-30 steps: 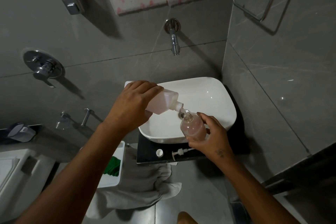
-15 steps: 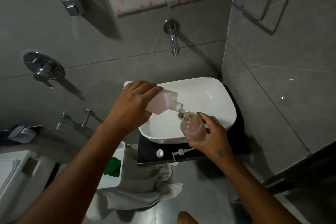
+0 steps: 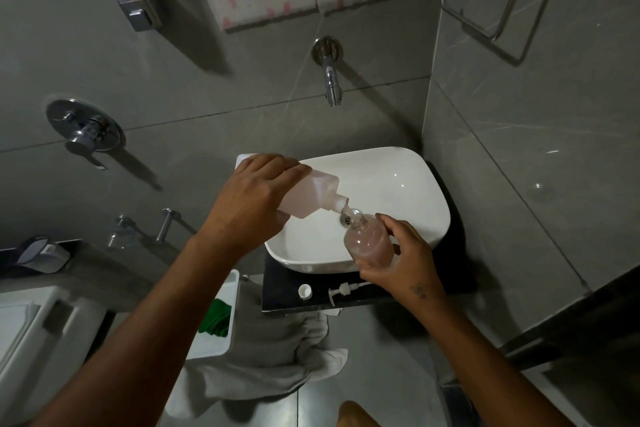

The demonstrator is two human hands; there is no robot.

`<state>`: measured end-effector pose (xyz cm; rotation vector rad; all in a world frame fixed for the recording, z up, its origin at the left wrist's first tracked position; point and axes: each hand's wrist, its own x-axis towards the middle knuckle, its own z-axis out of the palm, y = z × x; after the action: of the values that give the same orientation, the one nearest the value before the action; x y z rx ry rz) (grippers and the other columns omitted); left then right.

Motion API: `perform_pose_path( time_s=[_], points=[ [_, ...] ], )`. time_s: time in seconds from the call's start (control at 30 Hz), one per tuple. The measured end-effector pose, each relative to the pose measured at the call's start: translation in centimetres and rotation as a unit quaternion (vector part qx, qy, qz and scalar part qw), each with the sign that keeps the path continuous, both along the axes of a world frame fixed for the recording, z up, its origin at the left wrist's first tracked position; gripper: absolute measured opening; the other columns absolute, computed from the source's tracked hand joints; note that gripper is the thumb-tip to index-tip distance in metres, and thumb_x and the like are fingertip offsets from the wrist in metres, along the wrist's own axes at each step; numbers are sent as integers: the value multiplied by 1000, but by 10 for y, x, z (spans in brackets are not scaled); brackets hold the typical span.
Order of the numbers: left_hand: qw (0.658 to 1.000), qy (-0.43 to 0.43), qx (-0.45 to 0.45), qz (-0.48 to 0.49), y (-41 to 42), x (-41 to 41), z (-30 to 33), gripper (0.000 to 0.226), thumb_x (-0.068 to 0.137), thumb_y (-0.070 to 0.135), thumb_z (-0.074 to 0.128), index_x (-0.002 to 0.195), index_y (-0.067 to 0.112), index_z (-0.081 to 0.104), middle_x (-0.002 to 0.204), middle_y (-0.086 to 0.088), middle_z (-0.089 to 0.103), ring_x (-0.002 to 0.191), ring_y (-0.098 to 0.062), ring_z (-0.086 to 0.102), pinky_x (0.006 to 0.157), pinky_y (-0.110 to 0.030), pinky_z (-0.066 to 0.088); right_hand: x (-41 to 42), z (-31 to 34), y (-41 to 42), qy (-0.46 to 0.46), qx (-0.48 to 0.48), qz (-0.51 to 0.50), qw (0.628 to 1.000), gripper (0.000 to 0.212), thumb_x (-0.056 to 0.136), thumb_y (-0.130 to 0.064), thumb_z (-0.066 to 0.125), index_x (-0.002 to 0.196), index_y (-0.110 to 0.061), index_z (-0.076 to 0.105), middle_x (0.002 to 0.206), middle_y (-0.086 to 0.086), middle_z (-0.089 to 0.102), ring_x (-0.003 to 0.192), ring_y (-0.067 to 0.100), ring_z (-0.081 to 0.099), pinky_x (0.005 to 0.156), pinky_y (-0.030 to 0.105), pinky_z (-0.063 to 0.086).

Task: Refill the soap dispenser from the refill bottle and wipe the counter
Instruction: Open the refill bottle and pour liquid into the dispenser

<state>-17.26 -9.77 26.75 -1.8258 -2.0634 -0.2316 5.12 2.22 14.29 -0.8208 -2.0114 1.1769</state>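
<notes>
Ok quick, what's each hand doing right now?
Left hand: grips the tilted refill bottle, spout at the dispenser's mouth.
Right hand: holds the soap dispenser over the sink.

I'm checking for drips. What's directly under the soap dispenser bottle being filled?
The dispenser bottle is held over the front of the white sink basin, beside the drain. The right hand covers the rim and counter below it, so drips there can't be seen.

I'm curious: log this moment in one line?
pouring | left hand tips refill bottle | right hand holds dispenser over sink
</notes>
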Motion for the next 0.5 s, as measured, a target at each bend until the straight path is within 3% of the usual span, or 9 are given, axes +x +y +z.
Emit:
perform_pose_path(
  time_s=[0.13, 0.5],
  points=[
    [1000, 0, -3, 4, 0, 1, 0, 77, 65, 16, 93, 136, 15, 63, 132, -9, 67, 120, -35, 60, 103, -51, 48, 0, -1, 0, -2, -3, 4, 1000, 88, 54, -18, 92, 135, -22, 56, 121, -8, 59, 108, 9, 59, 88, 20, 51],
    [1000, 5, -7, 5, 1, 1, 0, 78, 64, 16, 93, 136, 15, 63, 131, -9, 68, 120, -35, 61, 103, -52, 48, 2, -1, 2, 2, -1, 4, 1000, 87, 55, -15, 92, 135, -18, 57, 122, -6, 59, 109, 9, 57, 91, 24, 51]
  ],
)
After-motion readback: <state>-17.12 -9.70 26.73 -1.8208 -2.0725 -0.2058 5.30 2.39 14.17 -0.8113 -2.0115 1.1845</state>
